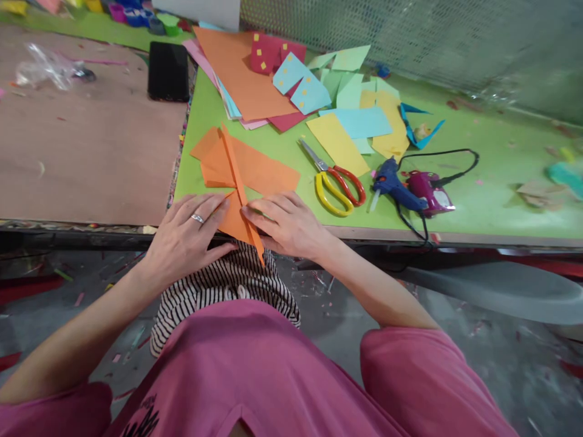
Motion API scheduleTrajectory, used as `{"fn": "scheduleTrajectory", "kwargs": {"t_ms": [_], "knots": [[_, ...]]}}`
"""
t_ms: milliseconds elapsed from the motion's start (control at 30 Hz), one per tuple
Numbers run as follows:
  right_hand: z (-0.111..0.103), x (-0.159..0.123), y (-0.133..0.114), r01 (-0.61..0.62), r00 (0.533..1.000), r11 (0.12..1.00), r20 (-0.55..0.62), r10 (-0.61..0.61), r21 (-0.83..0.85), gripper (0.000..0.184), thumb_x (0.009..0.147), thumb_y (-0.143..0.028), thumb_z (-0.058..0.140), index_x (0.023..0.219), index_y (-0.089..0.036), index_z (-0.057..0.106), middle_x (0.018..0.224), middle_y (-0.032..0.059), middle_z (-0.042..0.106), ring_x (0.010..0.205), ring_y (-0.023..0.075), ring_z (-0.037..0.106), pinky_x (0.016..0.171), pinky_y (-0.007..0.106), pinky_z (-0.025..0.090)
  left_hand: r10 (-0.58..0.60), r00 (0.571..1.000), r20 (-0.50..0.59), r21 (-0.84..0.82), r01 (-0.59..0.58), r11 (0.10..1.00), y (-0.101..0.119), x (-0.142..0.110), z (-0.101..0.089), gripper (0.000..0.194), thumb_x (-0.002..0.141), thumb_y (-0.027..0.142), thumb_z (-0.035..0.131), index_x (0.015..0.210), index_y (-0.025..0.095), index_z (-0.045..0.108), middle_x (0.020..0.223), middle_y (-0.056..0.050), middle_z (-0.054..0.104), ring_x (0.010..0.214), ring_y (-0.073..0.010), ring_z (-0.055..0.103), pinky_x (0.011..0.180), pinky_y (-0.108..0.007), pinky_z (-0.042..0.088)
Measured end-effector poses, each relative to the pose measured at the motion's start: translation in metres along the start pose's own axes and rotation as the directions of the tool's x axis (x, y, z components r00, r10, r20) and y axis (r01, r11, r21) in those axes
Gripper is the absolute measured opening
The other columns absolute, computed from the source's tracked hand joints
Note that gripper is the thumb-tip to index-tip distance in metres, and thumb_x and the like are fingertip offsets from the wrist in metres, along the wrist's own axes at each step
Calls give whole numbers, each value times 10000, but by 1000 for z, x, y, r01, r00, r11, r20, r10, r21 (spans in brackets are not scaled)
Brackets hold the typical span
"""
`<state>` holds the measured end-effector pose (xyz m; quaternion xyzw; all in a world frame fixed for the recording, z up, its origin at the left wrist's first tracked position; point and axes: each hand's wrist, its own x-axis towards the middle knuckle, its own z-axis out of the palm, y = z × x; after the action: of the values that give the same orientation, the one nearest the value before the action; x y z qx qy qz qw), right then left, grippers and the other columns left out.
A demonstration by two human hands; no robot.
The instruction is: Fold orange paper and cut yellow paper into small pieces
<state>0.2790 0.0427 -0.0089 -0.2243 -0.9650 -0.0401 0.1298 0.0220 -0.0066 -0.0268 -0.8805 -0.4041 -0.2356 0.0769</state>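
A piece of folded orange paper [237, 223] lies at the table's front edge, with a narrow strip standing up along its fold and sticking out past the edge. My left hand [194, 227], wearing a ring, is at its left side, fingers bent and pressed together on the paper. On the other side, my right hand [289, 224] has its thumb and fingers closed against the folded strip. Another orange paper sheet [268, 167] lies flat just behind. Scissors [337, 185] with red and yellow handles rest to the right of my right hand, blades apart.
Coloured paper sheets [241, 73] and cut pieces with slits [304, 85] are piled at the back. A blue glue gun [396, 185] with a black cord lies beside a magenta device [430, 193]. A black phone [168, 71] sits at the left, near crumpled clear plastic [50, 70].
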Motion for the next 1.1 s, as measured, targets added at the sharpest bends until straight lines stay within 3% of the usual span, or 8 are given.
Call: {"fn": "scheduleTrajectory", "kwargs": {"t_ms": [167,333,500,633,767,967,1100], "knots": [[-1,1,1,40,999,998,-11,-41,-54,341,1057,-169,436,1354,-174,604,1235,114,720,1120,245,612,893,406,474,30,999,11,-9,-30,1000,-1,6,-2,726,936,388,700,1545,90,441,1338,-230,682,1208,-377,661,1039,-529,527],[3,-2,4,26,985,999,-175,-17,48,188,1047,-226,547,1187,-203,670,1143,40,775,1000,180,650,877,341,485,69,998,5,64,-69,996,1,9,-4,658,956,433,672,1464,46,512,1273,-226,716,1128,-356,688,995,-505,537],[-3,-3,4,33,997,994,-77,-25,107,201,1075,-270,507,1094,-236,704,1137,5,781,1018,172,656,909,346,456,32,999,23,72,-33,997,4,10,-7,631,963,410,674,1473,81,503,1324,-217,697,1174,-342,679,1027,-501,522],[-7,-2,1,-75,995,952,-41,91,296,206,1072,-302,522,1092,-201,701,1126,62,760,1000,191,652,894,366,459,71,997,5,15,-71,997,0,11,-7,549,966,375,686,1451,167,534,1342,-156,707,1160,-301,702,1034,-457,521],[-4,4,-2,-178,970,894,-78,229,411,300,1080,-375,496,936,-177,670,966,73,705,885,183,612,821,332,464,116,992,-40,-23,-117,993,-2,14,-4,436,966,363,693,1339,158,601,1270,-131,756,1086,-282,740,988,-439,551],[-2,16,-10,-352,913,851,-55,403,391,337,1095,-365,443,839,-184,565,808,44,597,768,167,525,703,303,401,-26,997,-69,-184,13,983,0,17,-4,203,970,321,681,1147,236,631,1177,-77,791,996,-256,764,949,-439,588],[-1,18,-13,-390,896,844,-57,439,368,283,1074,-320,475,829,-194,541,792,27,558,729,158,484,668,303,370,-168,982,-80,-204,149,968,2,14,-7,192,948,317,708,1108,254,624,1213,-103,756,1051,-273,741,897,-441,597]]}}
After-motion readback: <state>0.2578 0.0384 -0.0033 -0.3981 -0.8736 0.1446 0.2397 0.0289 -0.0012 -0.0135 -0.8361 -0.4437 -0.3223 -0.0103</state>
